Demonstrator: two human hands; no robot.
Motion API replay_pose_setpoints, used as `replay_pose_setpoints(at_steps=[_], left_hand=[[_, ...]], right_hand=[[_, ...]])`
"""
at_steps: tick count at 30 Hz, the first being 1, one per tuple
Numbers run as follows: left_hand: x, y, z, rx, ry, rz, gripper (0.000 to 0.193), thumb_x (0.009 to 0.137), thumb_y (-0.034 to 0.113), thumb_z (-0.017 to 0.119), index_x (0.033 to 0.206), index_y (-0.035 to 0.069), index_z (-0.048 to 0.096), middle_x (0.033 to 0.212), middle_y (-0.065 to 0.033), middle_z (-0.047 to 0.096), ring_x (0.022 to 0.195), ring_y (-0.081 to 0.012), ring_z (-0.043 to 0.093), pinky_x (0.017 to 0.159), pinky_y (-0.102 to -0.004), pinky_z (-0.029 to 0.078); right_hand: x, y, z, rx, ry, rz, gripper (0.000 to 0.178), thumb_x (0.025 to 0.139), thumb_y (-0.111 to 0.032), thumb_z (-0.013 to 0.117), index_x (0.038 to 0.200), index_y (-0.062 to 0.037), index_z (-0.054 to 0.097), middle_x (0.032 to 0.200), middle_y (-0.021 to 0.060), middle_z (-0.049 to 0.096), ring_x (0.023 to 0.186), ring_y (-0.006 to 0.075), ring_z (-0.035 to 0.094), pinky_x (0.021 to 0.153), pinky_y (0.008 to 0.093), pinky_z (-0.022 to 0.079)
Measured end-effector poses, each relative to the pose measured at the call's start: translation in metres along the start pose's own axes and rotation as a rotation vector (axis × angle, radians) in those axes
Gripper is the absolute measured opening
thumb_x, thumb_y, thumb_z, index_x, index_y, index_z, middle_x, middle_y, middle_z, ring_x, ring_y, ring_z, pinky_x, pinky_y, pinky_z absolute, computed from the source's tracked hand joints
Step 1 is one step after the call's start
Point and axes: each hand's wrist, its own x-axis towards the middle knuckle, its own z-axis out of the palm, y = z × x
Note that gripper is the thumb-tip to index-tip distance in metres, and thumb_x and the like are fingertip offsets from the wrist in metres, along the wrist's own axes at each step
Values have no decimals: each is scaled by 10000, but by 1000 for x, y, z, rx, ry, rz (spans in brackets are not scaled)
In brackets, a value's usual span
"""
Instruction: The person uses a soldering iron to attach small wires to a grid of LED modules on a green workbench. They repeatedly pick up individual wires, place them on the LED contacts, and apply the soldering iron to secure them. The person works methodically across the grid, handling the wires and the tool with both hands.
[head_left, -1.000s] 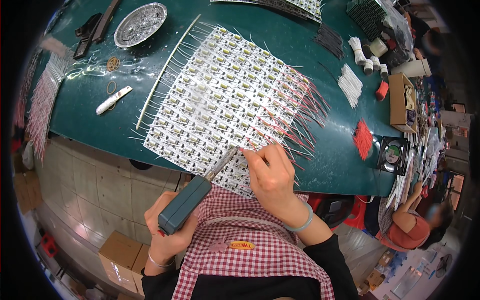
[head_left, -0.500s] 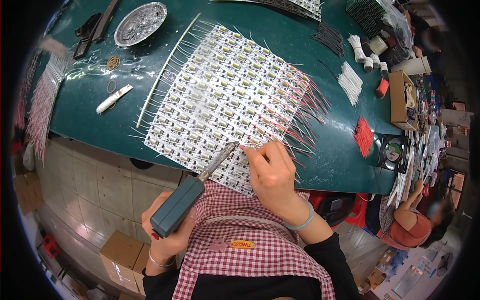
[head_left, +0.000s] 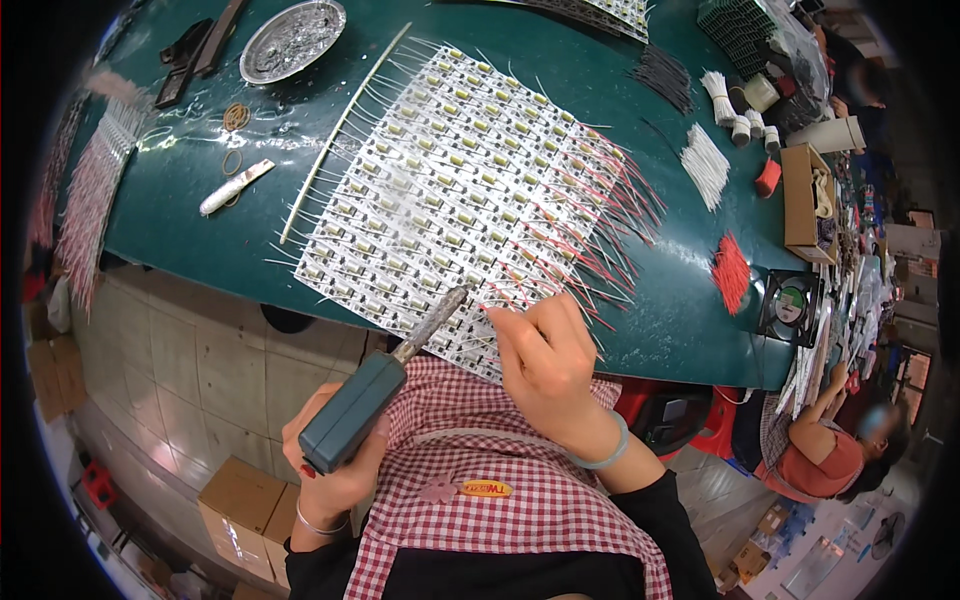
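Note:
My left hand (head_left: 335, 450) is wrapped round the dark green handle of a soldering iron (head_left: 355, 410). Its greyish tip rests over a white panel of small circuit boards (head_left: 430, 190), near the panel's close edge. My right hand (head_left: 550, 360) is pinched just right of the tip, over the same panel. A red speck shows at its fingertips; whether that is a wire end or a nail I cannot tell. Red and white wires (head_left: 610, 200) stick out along the panel's right side. On its left, white wires run toward a long pale strip (head_left: 345, 135).
Loose red wires (head_left: 730, 273), white wires (head_left: 705, 165) and black wires (head_left: 662, 78) lie in bunches on the right of the green table (head_left: 680, 320). Beyond them are a small fan (head_left: 790, 303) and a cardboard box (head_left: 803, 200). A metal dish (head_left: 293, 40) stands far left. Another person sits at right.
The iron's tip and my right fingertips have drawn slightly apart, my right hand shifting a little toward me. The whole view has shifted slightly. Both hands keep their grip.

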Motion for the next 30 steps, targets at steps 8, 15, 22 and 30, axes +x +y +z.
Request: replay_pose_setpoints(at_steps=[8, 15, 22, 30], left_hand=[[-4, 0, 3, 2, 45, 38, 232, 696, -39, 747, 920, -67, 693, 913, -175, 701, 763, -256, 690, 689, -322, 542], [-2, -1, 5, 10, 38, 71, 223, 687, -39, 745, 902, -60, 689, 876, -154, 689, 724, -236, 677, 647, -307, 529], [-3, -3, 8, 10, 63, 83, 216, 684, -35, 742, 892, -55, 684, 857, -143, 678, 693, -227, 666, 617, -304, 517], [-1, -5, 4, 82, 6, 139, 211, 687, -25, 743, 886, -55, 679, 813, -133, 658, 651, -229, 645, 585, -308, 498]], right_hand=[[-4, 3, 5, 15, -73, 46, 241, 730, 54, 705, 960, -18, 691, 755, 77, 459, 702, 246, 509, 571, 363, 426], [-4, 2, 6, -5, -78, 58, 228, 736, 55, 706, 951, -16, 689, 751, 76, 456, 703, 240, 510, 573, 360, 428], [-3, 0, 6, -13, -86, 62, 208, 742, 54, 705, 938, -14, 686, 750, 77, 455, 700, 238, 509, 572, 360, 429], [-3, -2, 7, -34, -89, 68, 187, 749, 52, 699, 925, -9, 684, 751, 81, 454, 699, 241, 512, 568, 363, 429]])
